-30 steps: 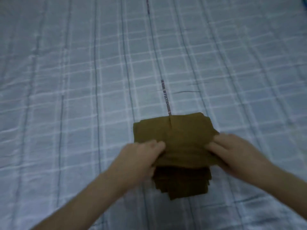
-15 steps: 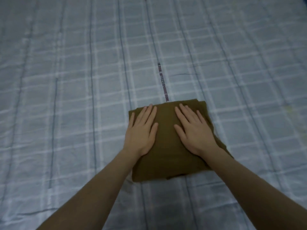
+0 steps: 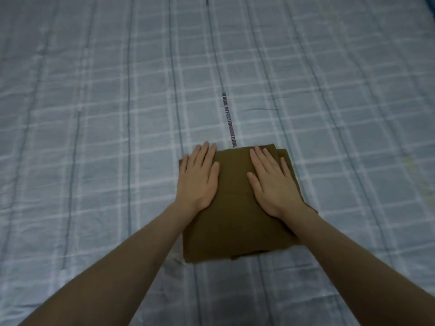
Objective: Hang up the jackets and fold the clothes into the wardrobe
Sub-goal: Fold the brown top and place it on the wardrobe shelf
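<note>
On a blue checked bed sheet (image 3: 94,161), the left hand (image 3: 199,178) and right hand (image 3: 270,182), grips spread flat, now press the just-folded olive-brown cloth square (image 3: 233,220), seemingly wardrobe-ready.

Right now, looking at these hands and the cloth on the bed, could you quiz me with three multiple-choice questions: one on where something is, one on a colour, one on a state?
1. Where does the folded garment lie?
A. on the checked bedsheet
B. on a hanger
C. in a drawer

2. What colour is the garment?
A. red
B. olive brown
C. white

3. How are the left hand and right hand placed?
A. both lifted clear
B. one pinching a corner
C. both flat on the garment

Answers:
1 A, the sheet surrounds it on every side.
2 B, it is one plain olive brown.
3 C, straight fingers rest on top.
</note>
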The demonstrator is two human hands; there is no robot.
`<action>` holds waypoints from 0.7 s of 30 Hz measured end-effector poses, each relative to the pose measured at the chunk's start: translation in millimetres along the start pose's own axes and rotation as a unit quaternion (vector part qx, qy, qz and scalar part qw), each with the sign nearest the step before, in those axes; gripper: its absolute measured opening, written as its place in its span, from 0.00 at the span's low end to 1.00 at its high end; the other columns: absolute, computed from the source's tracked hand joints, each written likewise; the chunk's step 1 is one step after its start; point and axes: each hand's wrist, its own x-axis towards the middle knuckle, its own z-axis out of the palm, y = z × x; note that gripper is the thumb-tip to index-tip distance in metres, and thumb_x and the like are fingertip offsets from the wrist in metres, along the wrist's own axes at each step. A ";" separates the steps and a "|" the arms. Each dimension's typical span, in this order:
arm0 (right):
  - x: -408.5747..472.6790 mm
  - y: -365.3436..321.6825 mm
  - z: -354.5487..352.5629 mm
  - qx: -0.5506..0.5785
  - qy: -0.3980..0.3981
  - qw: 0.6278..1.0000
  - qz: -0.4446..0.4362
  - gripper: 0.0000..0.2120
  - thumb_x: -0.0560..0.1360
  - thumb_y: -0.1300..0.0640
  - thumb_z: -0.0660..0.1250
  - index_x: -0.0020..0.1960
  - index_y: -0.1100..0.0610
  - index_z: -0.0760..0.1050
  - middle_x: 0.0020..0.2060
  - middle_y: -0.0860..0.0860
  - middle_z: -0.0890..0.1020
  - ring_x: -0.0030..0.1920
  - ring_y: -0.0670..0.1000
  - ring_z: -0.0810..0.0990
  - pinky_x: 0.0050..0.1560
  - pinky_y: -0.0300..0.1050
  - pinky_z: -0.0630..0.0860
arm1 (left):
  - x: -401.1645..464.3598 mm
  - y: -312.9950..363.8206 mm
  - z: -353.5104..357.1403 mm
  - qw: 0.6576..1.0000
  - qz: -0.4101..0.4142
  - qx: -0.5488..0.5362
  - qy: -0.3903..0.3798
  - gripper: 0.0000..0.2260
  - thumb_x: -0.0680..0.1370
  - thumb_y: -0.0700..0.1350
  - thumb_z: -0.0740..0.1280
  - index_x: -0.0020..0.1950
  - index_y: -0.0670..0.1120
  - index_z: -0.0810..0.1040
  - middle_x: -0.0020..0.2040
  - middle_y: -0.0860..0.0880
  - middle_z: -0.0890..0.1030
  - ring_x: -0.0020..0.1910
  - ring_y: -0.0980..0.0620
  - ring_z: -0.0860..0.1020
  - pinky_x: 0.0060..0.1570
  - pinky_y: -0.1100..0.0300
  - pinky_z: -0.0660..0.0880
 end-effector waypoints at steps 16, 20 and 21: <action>50.6 10.6 -129.0 -0.051 -0.241 0.967 -0.066 0.11 0.73 0.55 0.71 0.47 0.48 0.68 0.40 0.45 0.74 0.43 0.48 0.76 0.46 0.47 0.76 | 42.7 1.3 -121.6 0.948 0.088 0.010 -0.307 0.08 0.73 0.51 0.74 0.46 0.50 0.80 0.43 0.54 0.81 0.43 0.55 0.79 0.45 0.61 0.75; 31.1 -2.3 -176.4 -0.070 -0.230 0.966 -0.095 0.08 0.74 0.53 0.70 0.41 0.47 0.72 0.38 0.43 0.76 0.43 0.48 0.77 0.45 0.44 0.73 | 4.1 15.2 -166.3 0.961 0.104 -0.033 -0.252 0.09 0.74 0.52 0.73 0.41 0.49 0.78 0.35 0.56 0.79 0.37 0.59 0.78 0.36 0.67 0.72; 24.2 -11.2 -189.9 -0.071 -0.225 0.967 -0.099 0.08 0.74 0.54 0.70 0.39 0.47 0.73 0.37 0.44 0.77 0.42 0.48 0.77 0.45 0.45 0.74 | -7.4 18.3 -182.4 0.963 0.111 -0.032 -0.242 0.08 0.74 0.52 0.73 0.40 0.51 0.77 0.34 0.57 0.78 0.36 0.61 0.77 0.35 0.69 0.70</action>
